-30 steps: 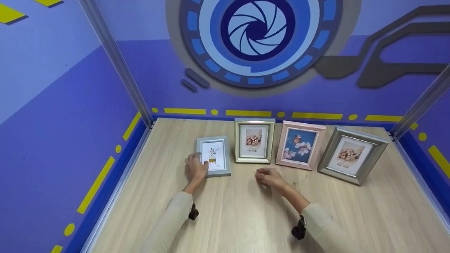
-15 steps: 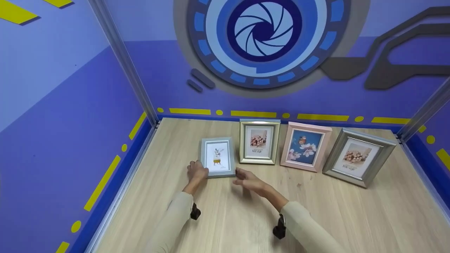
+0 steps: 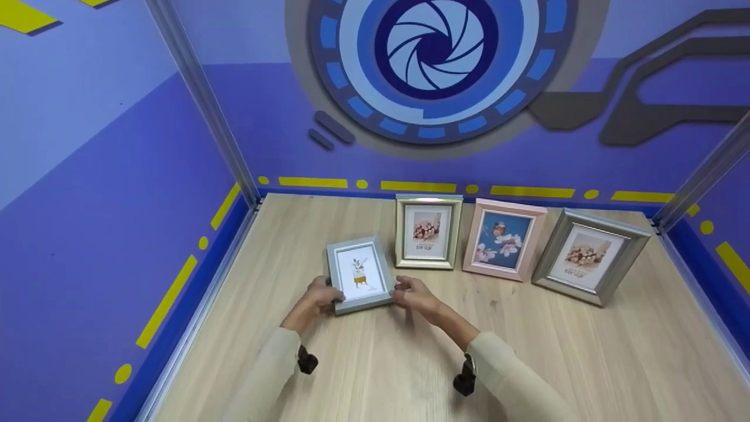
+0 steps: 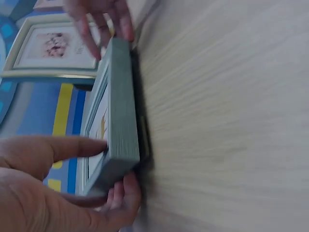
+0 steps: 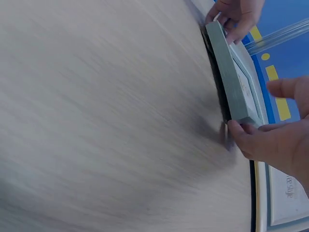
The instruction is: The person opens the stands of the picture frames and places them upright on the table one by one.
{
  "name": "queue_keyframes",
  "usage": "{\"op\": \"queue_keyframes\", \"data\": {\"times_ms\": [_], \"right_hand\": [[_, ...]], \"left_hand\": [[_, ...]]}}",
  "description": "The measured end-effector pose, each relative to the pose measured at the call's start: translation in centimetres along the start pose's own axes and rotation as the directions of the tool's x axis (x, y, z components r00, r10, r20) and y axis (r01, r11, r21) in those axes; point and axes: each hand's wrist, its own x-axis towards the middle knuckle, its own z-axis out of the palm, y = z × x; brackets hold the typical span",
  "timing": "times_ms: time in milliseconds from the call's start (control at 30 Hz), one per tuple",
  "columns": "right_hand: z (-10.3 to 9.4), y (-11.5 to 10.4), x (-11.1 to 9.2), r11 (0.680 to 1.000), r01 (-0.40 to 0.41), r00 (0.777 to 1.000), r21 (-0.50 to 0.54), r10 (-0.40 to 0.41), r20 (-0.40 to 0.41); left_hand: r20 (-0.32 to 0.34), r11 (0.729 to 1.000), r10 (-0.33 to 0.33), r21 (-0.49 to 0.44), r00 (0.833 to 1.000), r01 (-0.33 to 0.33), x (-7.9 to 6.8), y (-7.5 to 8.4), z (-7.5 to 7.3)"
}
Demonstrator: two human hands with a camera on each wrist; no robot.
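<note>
A grey-blue picture frame [image 3: 360,275] with a drawing of a potted plant lies face up, turned slightly, at the left of the group. My left hand [image 3: 313,300] pinches its near left corner, thumb on the front face and fingers curled under the side. At the near right corner, fingers of my right hand [image 3: 419,299] touch the frame's edge; in the right wrist view its thumb [image 5: 282,88] stands apart above the front. A dark gap shows beneath the grey-blue border [image 4: 123,101] in the left wrist view.
A gold frame [image 3: 426,264], a pink frame [image 3: 491,273] and a larger silver-grey frame [image 3: 565,293] stand upright in a row to the right. Behind the wooden tabletop [image 3: 469,375] rises a printed blue wall [image 3: 234,117]; metal posts [image 3: 205,88] mark the corners.
My right hand has come left to the grey-blue frame's right corner. My left hand has slid down to the near left corner. The frame has turned and shifted slightly towards me.
</note>
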Motion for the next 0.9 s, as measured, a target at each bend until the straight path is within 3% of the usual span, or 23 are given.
{"op": "queue_keyframes", "data": {"times_ms": [167,367,533,667,733,900], "right_hand": [[-0.3,0.5,-0.3,0.997,-0.073,0.995,0.029,0.071,0.071],[-0.2,0.5,-0.5,0.999,-0.049,0.996,-0.018,0.05,0.068],[0.0,0.1,-0.9,0.998,-0.053,0.999,-0.035,0.054,0.008],[0.0,-0.2,-1.3,0.996,-0.05,0.998,-0.075,0.046,-0.05],[-0.1,-0.4,-1.6,0.995,-0.055,0.997,-0.089,0.05,-0.064],[-0.1,-0.6,-2.2,0.994,-0.058,0.996,-0.088,0.052,-0.07]], "left_hand": [[0.142,0.994,-0.044,-0.092,0.989,0.058,-0.7,-1.0,-1.3],[0.189,0.988,-0.015,-0.149,0.982,0.043,-2.3,-0.8,-1.2],[0.174,0.994,0.075,-0.087,0.982,-0.061,-3.6,0.5,-0.9],[0.19,0.989,0.14,-0.065,0.972,-0.13,-5.0,1.5,-0.3],[0.214,0.982,0.183,-0.077,0.959,-0.17,-5.8,1.9,0.0],[0.269,0.945,0.325,-0.14,0.907,-0.297,-8.1,3.4,0.6]]}}
